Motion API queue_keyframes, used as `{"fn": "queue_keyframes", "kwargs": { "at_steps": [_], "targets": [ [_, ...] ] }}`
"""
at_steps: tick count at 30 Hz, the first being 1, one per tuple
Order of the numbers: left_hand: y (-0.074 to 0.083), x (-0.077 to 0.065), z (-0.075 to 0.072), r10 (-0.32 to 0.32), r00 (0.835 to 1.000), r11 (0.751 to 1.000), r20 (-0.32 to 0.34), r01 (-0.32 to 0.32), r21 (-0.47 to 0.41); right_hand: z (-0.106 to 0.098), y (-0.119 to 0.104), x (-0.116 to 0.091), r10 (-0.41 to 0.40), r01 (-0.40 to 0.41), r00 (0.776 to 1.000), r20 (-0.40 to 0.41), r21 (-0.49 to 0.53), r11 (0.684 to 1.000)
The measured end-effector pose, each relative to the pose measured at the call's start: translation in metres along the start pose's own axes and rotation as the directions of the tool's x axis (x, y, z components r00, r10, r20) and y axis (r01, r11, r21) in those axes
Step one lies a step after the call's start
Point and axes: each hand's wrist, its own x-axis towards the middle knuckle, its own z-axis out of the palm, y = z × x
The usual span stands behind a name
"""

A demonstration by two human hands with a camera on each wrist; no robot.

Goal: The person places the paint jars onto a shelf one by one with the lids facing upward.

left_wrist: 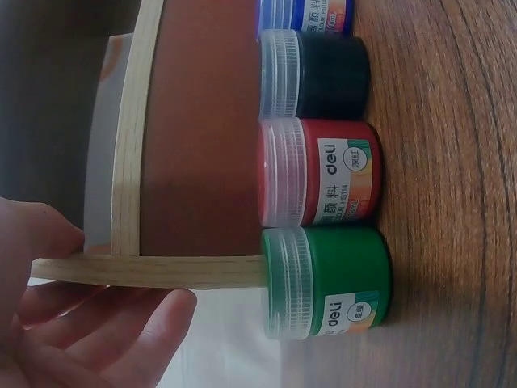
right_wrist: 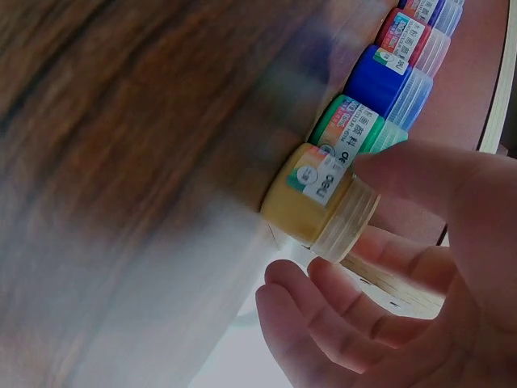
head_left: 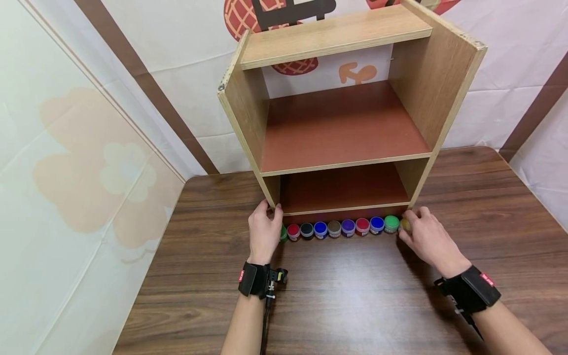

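A row of small paint jars with clear lids stands along the front foot of a wooden shelf unit (head_left: pixel 346 125). My left hand (head_left: pixel 265 231) grips the lower end of the unit's left side panel (left_wrist: pixel 194 272), thumb on one face and fingers on the other. Beside it is a green paint jar (left_wrist: pixel 351 279), then a dark red one (left_wrist: pixel 343 171) and a black one (left_wrist: pixel 333 77). At the row's right end my right hand (head_left: pixel 428 239) pinches the lid of a yellow paint jar (right_wrist: pixel 303 198) between thumb and index finger. Touching that jar is a lighter green one (right_wrist: pixel 347 125).
Blue (head_left: pixel 320 230), brown (head_left: pixel 334 229), purple (head_left: pixel 348 227) and red (head_left: pixel 362 226) jars fill the row's middle. Wood-grain table (head_left: pixel 346 296) lies in front. A patterned cloth (head_left: pixel 177 59) hangs behind, and a pale panel (head_left: pixel 80 172) stands at the left.
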Motion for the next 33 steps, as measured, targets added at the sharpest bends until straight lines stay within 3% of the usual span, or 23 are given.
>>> {"fn": "queue_keyframes", "kwargs": {
  "at_steps": [6, 15, 33],
  "targets": [
    [-0.0003, -0.0003, -0.0015, 0.028, 1.000, 0.999, -0.008, -0.028, 0.025, -0.0034, -0.0006, 0.0008, 0.020, -0.020, 0.999, 0.039, 0.007, 1.000],
    [0.0003, 0.0010, -0.0029, 0.030, 0.999, 0.999, -0.016, -0.030, 0.036, -0.0072, -0.0020, 0.0022, -0.015, 0.015, 0.997, 0.081, 0.000, 1.000],
    [-0.0004, -0.0008, -0.0020, 0.090, 0.995, 0.994, -0.030, -0.088, 0.065, -0.0073, -0.0017, -0.0022, -0.057, 0.058, 0.997, 0.049, -0.021, 0.998]
  ]
}}
